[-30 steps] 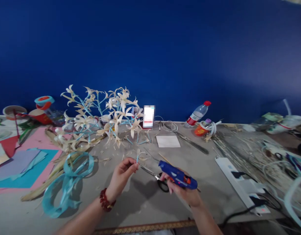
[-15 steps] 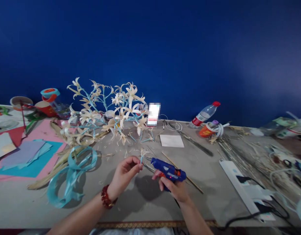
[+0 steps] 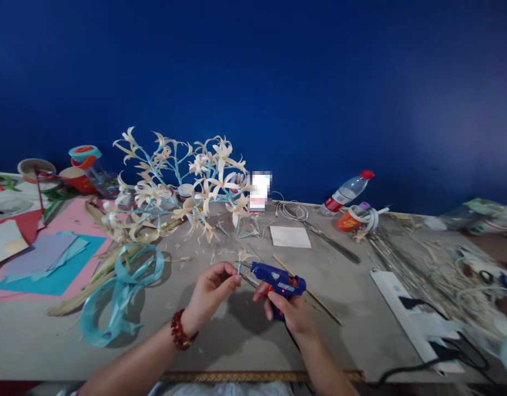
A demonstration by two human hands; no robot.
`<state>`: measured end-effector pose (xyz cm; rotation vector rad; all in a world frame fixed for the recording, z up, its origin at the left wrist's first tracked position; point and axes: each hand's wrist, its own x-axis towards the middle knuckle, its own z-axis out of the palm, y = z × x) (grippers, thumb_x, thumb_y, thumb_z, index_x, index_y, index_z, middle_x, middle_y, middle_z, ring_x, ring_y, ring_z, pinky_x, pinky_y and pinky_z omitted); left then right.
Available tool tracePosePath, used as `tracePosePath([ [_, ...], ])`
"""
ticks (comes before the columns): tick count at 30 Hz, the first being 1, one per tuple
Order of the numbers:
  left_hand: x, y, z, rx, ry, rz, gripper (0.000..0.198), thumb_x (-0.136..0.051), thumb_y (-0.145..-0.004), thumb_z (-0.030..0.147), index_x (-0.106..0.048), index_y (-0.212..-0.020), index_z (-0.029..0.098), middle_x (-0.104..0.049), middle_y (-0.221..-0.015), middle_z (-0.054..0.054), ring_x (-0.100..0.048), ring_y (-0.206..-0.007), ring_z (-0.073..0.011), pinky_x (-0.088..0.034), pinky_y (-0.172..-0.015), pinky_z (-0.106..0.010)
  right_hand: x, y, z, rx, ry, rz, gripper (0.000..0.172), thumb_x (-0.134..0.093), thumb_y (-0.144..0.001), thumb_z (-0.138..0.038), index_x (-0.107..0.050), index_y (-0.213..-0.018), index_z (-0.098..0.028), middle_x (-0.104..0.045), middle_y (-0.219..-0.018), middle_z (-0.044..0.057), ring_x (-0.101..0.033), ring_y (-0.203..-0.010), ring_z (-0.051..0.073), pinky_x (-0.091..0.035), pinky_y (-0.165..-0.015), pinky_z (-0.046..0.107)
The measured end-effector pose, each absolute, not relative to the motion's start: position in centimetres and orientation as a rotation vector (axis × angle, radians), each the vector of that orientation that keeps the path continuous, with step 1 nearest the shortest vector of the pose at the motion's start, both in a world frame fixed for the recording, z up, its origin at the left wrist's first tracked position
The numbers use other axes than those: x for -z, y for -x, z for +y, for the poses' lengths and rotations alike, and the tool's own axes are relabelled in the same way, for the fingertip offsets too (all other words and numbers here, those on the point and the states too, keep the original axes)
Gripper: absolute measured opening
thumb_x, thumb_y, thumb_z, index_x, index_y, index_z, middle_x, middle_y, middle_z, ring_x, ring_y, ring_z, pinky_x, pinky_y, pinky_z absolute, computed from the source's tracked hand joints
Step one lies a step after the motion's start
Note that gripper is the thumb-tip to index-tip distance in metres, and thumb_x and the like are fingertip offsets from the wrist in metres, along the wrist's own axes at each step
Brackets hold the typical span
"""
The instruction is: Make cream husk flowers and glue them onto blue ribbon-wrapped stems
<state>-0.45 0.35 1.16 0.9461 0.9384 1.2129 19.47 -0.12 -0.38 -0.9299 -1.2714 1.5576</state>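
My left hand (image 3: 212,294), with a red bead bracelet at the wrist, pinches the blue stem of a small cream paper flower (image 3: 241,258) above the grey table (image 3: 245,344). In my right hand (image 3: 288,312) is a blue hot glue gun (image 3: 278,279), fingers wrapped round its grip. The gun's nozzle points left and sits right at the flower's stem beside my left fingertips. Behind them stands a branch of cream flowers on blue stems (image 3: 183,184).
Loops of light blue ribbon (image 3: 119,291) lie at the left, with coloured paper sheets (image 3: 42,256) beyond. A white paper square (image 3: 290,236), a thin stick (image 3: 306,291), a water bottle (image 3: 347,192), a white power strip (image 3: 414,324) and piled straw (image 3: 418,258) fill the right.
My right hand swung the glue gun left until its nozzle met the flower stem in my left hand. The scissors under it are now hidden.
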Motion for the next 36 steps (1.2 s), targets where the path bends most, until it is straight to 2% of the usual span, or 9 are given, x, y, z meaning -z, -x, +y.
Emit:
tracePosePath([
  [11, -1.38, 0.37, 0.29, -1.222, -0.933, 0.946, 0.023, -0.074, -0.073, 0.035, -0.063, -0.075, 0.016, -0.062, -0.067, 0.0, -0.051, -0.06, -0.0102, -0.042, -0.059, -0.022, 0.14, -19.25, -0.17, -1.6, 0.949, -1.24, 0.027, -0.066, -0.078, -0.042, -0.067, -0.079, -0.015, -0.07, -0.07, 0.005, -0.05, -0.038, 0.008, -0.04, -0.038, 0.02],
  [36, -1.41, 0.44, 0.31, -1.236, -0.959, 0.958, 0.025, -0.075, -0.072, 0.037, -0.062, -0.073, 0.015, -0.059, -0.067, 0.0, -0.051, -0.06, -0.011, -0.042, -0.059, -0.023, 0.02, -19.18, -0.33, -1.594, 0.961, -1.277, 0.028, -0.065, -0.078, -0.043, -0.067, -0.079, -0.015, -0.069, -0.07, 0.005, -0.048, -0.038, 0.008, -0.041, -0.038, 0.021],
])
